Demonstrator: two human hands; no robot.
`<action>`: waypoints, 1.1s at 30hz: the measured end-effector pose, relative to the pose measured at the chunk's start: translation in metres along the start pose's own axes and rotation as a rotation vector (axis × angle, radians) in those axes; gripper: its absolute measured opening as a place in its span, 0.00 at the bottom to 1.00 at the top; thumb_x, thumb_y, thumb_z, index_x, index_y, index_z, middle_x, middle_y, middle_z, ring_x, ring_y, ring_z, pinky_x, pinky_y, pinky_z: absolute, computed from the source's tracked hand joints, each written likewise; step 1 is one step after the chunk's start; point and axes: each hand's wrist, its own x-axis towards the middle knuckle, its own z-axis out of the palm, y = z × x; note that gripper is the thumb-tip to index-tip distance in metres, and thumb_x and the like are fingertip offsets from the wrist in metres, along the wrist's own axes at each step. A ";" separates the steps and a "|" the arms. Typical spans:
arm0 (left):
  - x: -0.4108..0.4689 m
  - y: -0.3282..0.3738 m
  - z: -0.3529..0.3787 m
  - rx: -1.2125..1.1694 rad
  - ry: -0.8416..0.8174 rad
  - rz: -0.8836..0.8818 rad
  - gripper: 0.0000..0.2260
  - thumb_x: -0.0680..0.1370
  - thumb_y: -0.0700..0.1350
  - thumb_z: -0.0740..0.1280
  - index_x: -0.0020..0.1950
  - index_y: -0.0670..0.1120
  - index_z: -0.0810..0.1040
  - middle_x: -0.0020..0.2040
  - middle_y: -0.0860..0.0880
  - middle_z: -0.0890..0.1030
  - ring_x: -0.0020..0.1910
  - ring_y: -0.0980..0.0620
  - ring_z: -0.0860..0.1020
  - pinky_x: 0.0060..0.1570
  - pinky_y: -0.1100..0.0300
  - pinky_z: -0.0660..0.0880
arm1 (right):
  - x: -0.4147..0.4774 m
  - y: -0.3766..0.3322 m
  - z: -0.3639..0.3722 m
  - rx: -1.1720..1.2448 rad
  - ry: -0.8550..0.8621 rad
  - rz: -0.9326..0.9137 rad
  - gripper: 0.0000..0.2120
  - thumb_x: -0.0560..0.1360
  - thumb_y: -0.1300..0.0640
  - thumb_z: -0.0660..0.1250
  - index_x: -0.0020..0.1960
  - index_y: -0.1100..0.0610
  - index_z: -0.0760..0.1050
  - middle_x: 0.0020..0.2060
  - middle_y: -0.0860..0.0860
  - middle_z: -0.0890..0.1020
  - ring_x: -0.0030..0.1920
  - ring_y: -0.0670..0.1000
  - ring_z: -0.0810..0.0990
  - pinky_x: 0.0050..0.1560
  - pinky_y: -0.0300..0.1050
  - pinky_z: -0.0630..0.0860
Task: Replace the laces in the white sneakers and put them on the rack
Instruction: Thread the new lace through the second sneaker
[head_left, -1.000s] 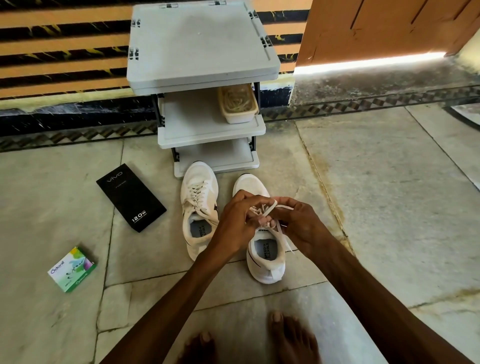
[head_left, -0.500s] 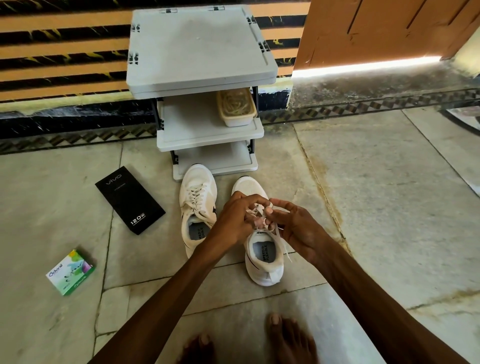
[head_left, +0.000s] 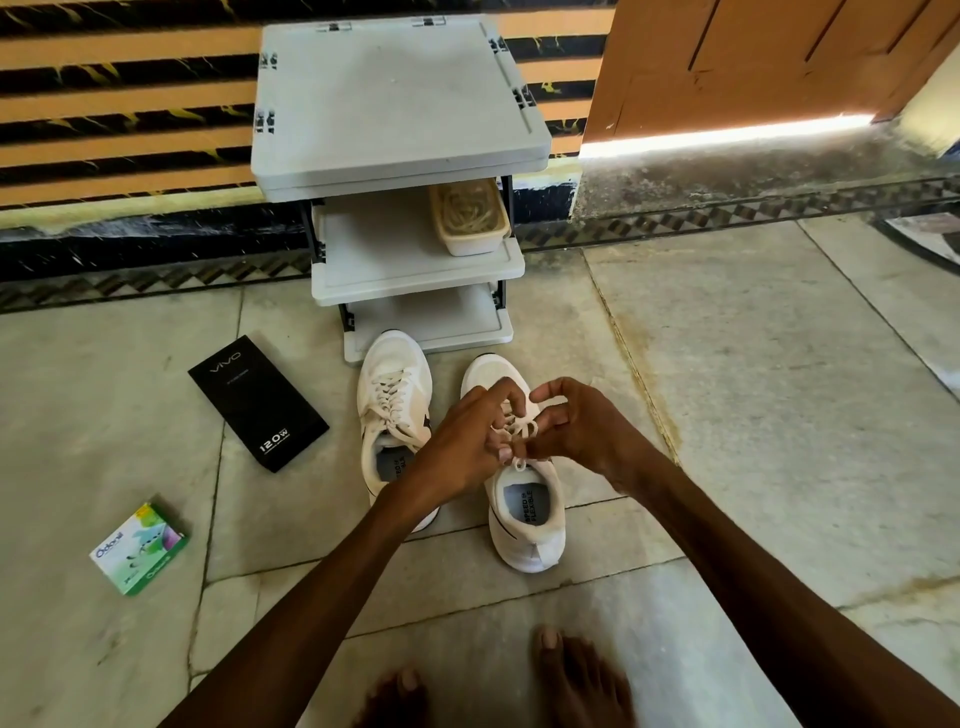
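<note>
At frame centre, just below the rack (head_left: 400, 104), the left hand (head_left: 467, 441) and right hand (head_left: 576, 426) pinch the lace (head_left: 519, 434) loops with curled fingers (head_left: 553, 417) over the right-of-pair sneaker (head_left: 530, 519); a slipping pinch could collapse the bow.

The left hand (head_left: 464, 447) and right hand (head_left: 577, 428) hide most of the right sneaker's (head_left: 531, 525) lace (head_left: 520, 462).

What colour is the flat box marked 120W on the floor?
Black, with white lettering; the flat box shows best in the head view.
</note>
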 end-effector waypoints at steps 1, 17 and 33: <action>0.000 -0.001 0.000 -0.001 0.003 -0.006 0.19 0.73 0.32 0.69 0.53 0.53 0.70 0.48 0.50 0.72 0.40 0.50 0.78 0.41 0.59 0.76 | -0.001 -0.001 0.002 -0.112 0.047 -0.076 0.26 0.63 0.66 0.80 0.56 0.58 0.72 0.35 0.53 0.84 0.36 0.49 0.83 0.43 0.42 0.79; 0.009 -0.009 -0.012 -0.630 -0.275 -0.303 0.12 0.83 0.39 0.58 0.64 0.41 0.76 0.47 0.41 0.77 0.44 0.47 0.71 0.40 0.62 0.71 | -0.012 0.040 0.024 -0.805 0.357 -0.949 0.10 0.76 0.61 0.62 0.57 0.52 0.69 0.38 0.53 0.79 0.36 0.54 0.75 0.31 0.47 0.74; 0.016 -0.020 -0.015 0.331 0.225 -0.194 0.06 0.72 0.44 0.73 0.35 0.45 0.83 0.35 0.51 0.83 0.35 0.52 0.81 0.40 0.59 0.78 | -0.035 0.059 0.013 -0.609 0.464 -0.692 0.14 0.74 0.51 0.63 0.51 0.56 0.83 0.36 0.50 0.76 0.35 0.51 0.77 0.31 0.50 0.77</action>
